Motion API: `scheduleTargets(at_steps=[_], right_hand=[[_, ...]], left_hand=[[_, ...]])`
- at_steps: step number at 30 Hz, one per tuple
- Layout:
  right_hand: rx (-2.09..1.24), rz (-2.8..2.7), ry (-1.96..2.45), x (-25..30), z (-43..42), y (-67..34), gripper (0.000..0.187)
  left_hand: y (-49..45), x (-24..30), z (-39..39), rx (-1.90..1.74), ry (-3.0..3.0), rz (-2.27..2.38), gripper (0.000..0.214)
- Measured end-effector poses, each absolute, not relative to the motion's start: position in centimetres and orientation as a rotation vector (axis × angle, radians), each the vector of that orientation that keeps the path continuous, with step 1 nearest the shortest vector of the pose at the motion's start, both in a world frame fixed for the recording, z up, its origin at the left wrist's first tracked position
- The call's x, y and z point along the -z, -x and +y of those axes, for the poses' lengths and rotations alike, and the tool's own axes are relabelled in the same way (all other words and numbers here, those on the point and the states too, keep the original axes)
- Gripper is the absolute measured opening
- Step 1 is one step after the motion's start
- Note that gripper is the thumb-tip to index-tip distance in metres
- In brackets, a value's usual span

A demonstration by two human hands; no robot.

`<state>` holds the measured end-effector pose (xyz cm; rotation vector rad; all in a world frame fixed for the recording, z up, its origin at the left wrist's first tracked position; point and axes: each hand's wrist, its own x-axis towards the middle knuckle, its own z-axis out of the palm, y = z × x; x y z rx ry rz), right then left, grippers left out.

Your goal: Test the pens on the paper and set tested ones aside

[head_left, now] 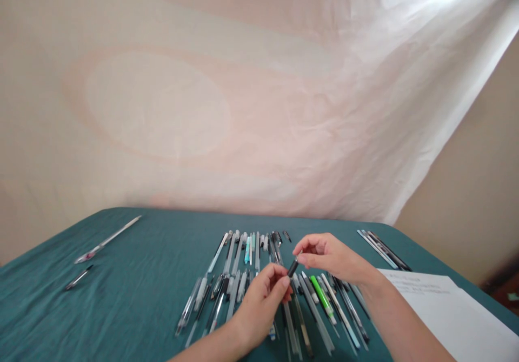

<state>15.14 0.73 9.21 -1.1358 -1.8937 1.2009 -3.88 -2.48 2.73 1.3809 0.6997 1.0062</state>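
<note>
My left hand (261, 300) is closed, thumb and fingers pinching a short black pen (292, 268) that tilts up to the right. At the pen's upper end, the thumb and forefinger of my right hand (330, 256) close on its thin tip. The rest of the pen is hidden inside my left hand. Below and around both hands lie many pens in rough rows. Among them are a bright green pen (321, 297) under my right wrist and a light blue-ended white pen (339, 310). A turquoise pen (247, 250) lies further back.
A green cloth (133, 297) covers the table. On the left lie a long white brush-like stick (109, 238) and a clear, dark-tipped pen (79, 277). Several pens (383, 249) rest at the back right, behind white paper sheets (454, 313). A pale curtain (251, 107) hangs behind.
</note>
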Motion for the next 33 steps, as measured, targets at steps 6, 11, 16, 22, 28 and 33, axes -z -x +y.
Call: scheduleTargets(at_steps=[6, 11, 16, 22, 28, 33], right_hand=[[-0.967, -2.044, 1.280, -9.3, 0.3, -14.8, 0.033], [-1.067, -1.999, 1.195, -9.5, 0.0, -15.2, 0.032], [-1.394, -1.783, 0.972, -8.9, 0.5, -15.4, 0.039], [-1.518, -1.420, 0.928, -6.8, 1.3, -13.1, 0.022], [-1.549, -1.327, 0.881, -6.5, 1.2, -12.1, 0.027], [-1.585, -1.297, 0.857, -6.5, 1.1, -12.0, 0.032]], left_hand=[[4.1, -2.7, -2.1, -1.061, -1.495, 0.816, 0.011], [4.1, -2.7, -1.9, -1.059, -1.429, 0.797, 0.015], [3.9, -3.0, -2.1, -1.030, -1.365, 0.751, 0.017], [3.8, -3.3, -2.2, -1.026, -1.231, 0.716, 0.018], [4.0, -2.9, -1.7, -1.043, -1.129, 0.687, 0.023], [4.1, -2.6, -1.5, -1.048, -1.048, 0.693, 0.028]])
